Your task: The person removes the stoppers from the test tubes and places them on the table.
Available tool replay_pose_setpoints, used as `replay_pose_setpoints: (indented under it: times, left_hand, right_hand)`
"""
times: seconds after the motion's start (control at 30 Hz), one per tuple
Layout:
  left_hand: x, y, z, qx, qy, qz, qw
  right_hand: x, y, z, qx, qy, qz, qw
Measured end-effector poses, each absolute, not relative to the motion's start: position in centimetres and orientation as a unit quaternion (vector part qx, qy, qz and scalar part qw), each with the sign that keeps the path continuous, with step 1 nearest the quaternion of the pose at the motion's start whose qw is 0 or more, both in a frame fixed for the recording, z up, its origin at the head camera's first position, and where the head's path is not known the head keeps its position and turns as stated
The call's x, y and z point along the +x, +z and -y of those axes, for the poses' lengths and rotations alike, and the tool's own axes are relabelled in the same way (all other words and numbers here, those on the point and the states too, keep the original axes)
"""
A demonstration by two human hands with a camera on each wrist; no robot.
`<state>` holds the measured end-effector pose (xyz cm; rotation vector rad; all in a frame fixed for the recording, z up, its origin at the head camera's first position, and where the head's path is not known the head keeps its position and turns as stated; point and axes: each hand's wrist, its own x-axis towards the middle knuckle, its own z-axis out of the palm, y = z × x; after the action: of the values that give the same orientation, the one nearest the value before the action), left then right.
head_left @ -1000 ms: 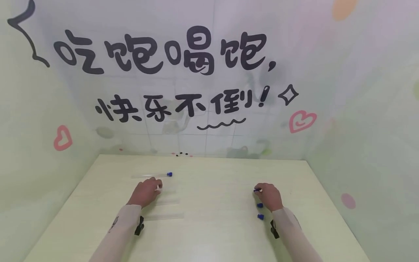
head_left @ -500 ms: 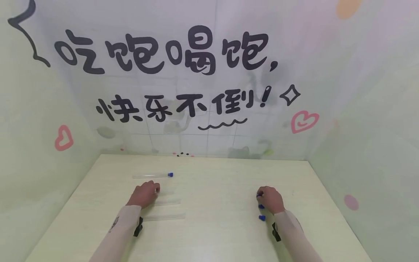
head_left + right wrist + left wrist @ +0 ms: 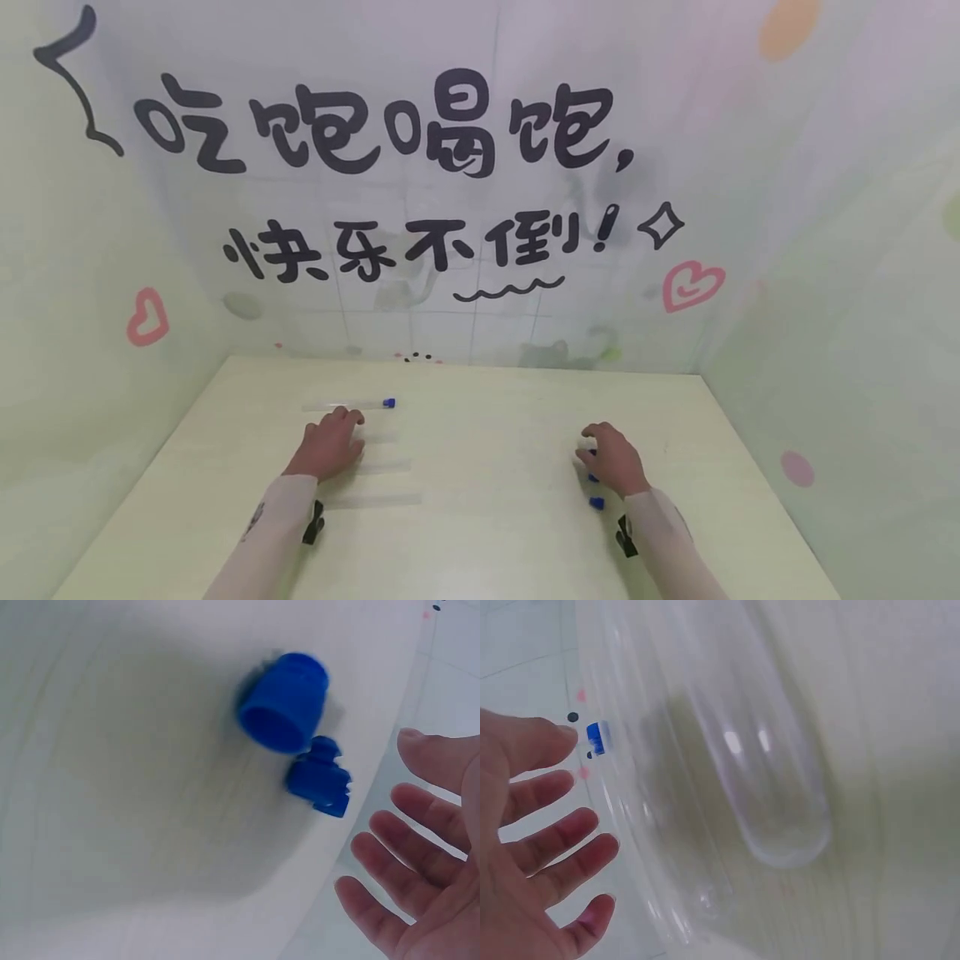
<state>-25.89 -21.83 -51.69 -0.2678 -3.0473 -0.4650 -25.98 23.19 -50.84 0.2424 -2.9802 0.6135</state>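
My left hand [image 3: 327, 446], fingers spread and loosely bent, hovers over a row of clear test tubes and holds nothing. Beyond it lies one tube [image 3: 330, 407] whose end carries a blue cap [image 3: 388, 403]. Uncapped tubes lie nearer, including one [image 3: 375, 501] by the wrist; the left wrist view shows the rounded end of a tube [image 3: 780, 817] close up. Over on the right, my right hand [image 3: 617, 462] is held with parted fingers above loose blue caps. The nearest cap [image 3: 285, 705] lies on its side in the right wrist view, with blue cap shapes [image 3: 321, 780] overlapping beyond it.
Both hands work over a pale wooden table [image 3: 487, 467]. Behind it stands a printed backdrop [image 3: 450, 325] with large dark lettering, and similar pale sheets close off the left and right sides. A dark strap piece [image 3: 626, 537] hangs at the right wrist.
My right hand pinched a blue cap and lowered it; now its fingers are parted and the cap is beneath them. My left hand's fingers have spread from a more curled pose.
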Motion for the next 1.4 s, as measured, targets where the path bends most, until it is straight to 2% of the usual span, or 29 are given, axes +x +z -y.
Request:
replay_pose_setpoints:
  times: [0.1,0.33,0.67,1.17,1.4]
  left_hand:
    - [-25.6,-51.1,21.8,-0.088,-0.144,0.985,0.038]
    - [-24.3,-50.1,21.4,-0.101,-0.147,0.981,0.071]
    - [-24.4,-49.3,20.2,-0.103,-0.154,0.979,0.091]
    - [-24.8,-49.2,18.8,-0.086,-0.170,0.978,0.089]
    - [-26.0,-50.0,19.8,-0.078,-0.128,0.983,0.107]
  right_hand:
    - [-25.8,-50.6,-22.8,0.094,0.203,0.972,0.069]
    - [-24.9,-50.8,-22.3,0.101,0.205,0.971,0.074]
    - [-25.2,-49.9,-19.3,0.139,0.209,0.956,0.155]
    - [-25.4,-50.4,-14.0,0.188,0.206,0.949,0.148]
    - [-25.9,-50.9,-12.6,0.190,0.190,0.947,0.174]
